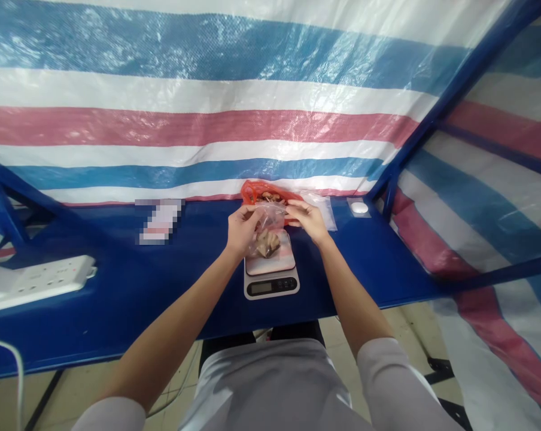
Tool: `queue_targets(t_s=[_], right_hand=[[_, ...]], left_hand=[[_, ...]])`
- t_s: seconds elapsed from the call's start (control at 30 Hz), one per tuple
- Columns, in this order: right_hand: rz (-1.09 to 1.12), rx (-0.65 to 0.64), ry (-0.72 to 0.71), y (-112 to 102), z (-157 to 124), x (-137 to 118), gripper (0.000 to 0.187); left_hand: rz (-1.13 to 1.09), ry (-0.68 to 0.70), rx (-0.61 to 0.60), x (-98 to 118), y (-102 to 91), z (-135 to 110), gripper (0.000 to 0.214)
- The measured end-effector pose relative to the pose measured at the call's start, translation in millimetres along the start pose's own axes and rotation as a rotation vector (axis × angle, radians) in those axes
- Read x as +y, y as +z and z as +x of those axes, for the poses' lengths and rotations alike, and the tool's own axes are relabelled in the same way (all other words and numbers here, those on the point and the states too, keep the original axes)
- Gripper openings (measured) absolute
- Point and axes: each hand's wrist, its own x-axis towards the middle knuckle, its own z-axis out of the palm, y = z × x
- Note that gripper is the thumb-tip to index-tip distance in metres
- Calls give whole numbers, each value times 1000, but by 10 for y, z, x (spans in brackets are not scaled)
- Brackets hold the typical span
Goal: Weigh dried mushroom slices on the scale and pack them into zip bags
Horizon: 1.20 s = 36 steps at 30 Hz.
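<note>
A clear zip-lock plastic bag (270,216) with light-brown dried pieces (267,244) at its bottom is over the pan of a kitchen scale (273,287). My left hand (244,228) is closed on the bag's upper left edge. At the bag's upper right edge, my right hand (310,219) holds the plastic between thumb and fingers. The scale's display is too small to read. Just behind my hands lies an orange-red plastic bag (248,190), open, with more brown dried pieces (270,196) inside. Whether the clear bag rests on the pan I cannot tell.
Flat clear plastic bags (325,209) lie behind my right hand. A round white object (359,207) sits farther right. At left are a blurred-out paper or packet (160,221) and a white power strip (68,275). Striped sheeting (198,129) hangs behind the blue table (198,227).
</note>
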Motion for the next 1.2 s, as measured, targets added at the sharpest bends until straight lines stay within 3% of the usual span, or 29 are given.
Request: queue_targets(t_s=[0.17,0.33,0.57,0.8,1.2], right_hand=[[32,-22,29,80,23,10,47],[54,24,17,147,69,-5,50],[134,82,-26,207,118,108,43],[184,49,1,206,72,115,38],[58,119,-14,257,-48,119,39]], left_hand=[[-101,-47,57,-63,70,-87,29],[-122,-33,29,-114,76,-50,38],[14,41,-31,-140,-38,166,44],[83,136,-62,-173,-165,240,36],[-132,-107,-119,-216,-275,174,36]])
